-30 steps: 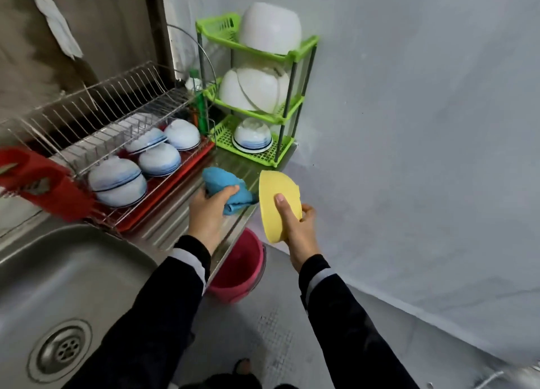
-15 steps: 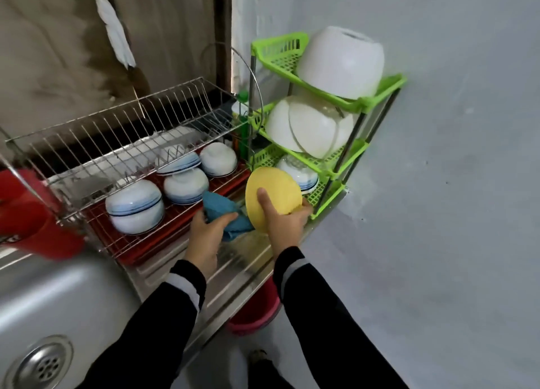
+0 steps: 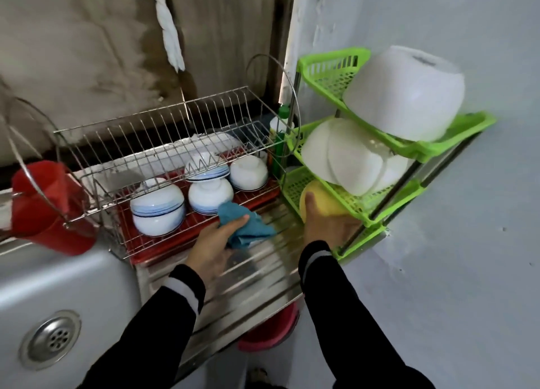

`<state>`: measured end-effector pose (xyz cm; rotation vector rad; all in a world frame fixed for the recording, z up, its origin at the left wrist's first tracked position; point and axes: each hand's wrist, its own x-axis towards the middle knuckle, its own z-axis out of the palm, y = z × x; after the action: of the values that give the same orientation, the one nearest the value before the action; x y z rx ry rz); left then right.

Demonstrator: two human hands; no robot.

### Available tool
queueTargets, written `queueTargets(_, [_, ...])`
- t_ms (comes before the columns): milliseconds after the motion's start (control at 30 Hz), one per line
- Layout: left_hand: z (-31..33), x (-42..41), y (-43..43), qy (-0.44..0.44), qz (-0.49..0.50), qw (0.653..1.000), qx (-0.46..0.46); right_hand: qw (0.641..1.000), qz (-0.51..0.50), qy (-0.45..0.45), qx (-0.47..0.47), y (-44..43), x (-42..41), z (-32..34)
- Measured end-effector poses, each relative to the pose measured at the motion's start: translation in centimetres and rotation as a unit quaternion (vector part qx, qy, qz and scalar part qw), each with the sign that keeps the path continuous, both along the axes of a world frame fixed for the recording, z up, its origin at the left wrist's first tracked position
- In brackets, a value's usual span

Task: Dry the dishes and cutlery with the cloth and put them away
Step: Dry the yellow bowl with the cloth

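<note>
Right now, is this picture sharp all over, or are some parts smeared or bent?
Head view: the left hand and its blue cloth are smeared, as is the ribbed draining board nearby; the right hand on the yellow dish is a little sharper. Same view: the wide lens bows the wire dish rack and tilts the green shelf; light is soft and flat, no hard shadows.

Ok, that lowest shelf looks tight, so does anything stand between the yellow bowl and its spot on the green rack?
Nothing visible does. The right hand holds the yellow bowl already partly inside the lowest tier of the green rack, under the middle tier with its white bowls. What lies behind the bowl is hidden.
</note>
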<state>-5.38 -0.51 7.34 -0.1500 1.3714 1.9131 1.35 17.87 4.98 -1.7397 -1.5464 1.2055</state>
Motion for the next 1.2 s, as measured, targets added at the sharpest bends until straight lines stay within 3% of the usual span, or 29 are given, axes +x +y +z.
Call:
queueTargets(200, [-0.1, -0.5, -0.5, 0.018, 0.026, 0.999, -0.009, 0.999, 0.028, -0.009, -0.026, 2.1, -0.1, 0.1])
queueTargets(433, [-0.6, 0.2, -2.1, 0.046, 0.092, 0.994, -0.022, 0.981, 0.136, -0.056, 0.125, -2.1, 0.1, -2.1])
queueTargets(567, [-0.8, 1.1, -3.4, 0.077, 0.132, 0.988, -0.033, 0.95, 0.227, -0.043, 0.21, -4.2, 0.3, -3.9])
queueTargets(933, [-1.8, 4.9, -12.7, 0.104, 0.232, 0.965, -0.066, 0.883, 0.409, 0.008, 0.229, -13.2, 1.9, -3.8])
queueTargets(1067, [-2.1, 7.0, -19.2, 0.115, 0.288, 0.947, -0.083, 0.827, 0.481, 0.033, 0.288, -19.8, 2.6, -4.1])
queueTargets(1200, [-2.1, 9.9, -27.1, 0.134, 0.331, 0.928, -0.108, 0.775, 0.562, 0.053, 0.285, -28.2, 3.5, -4.2])
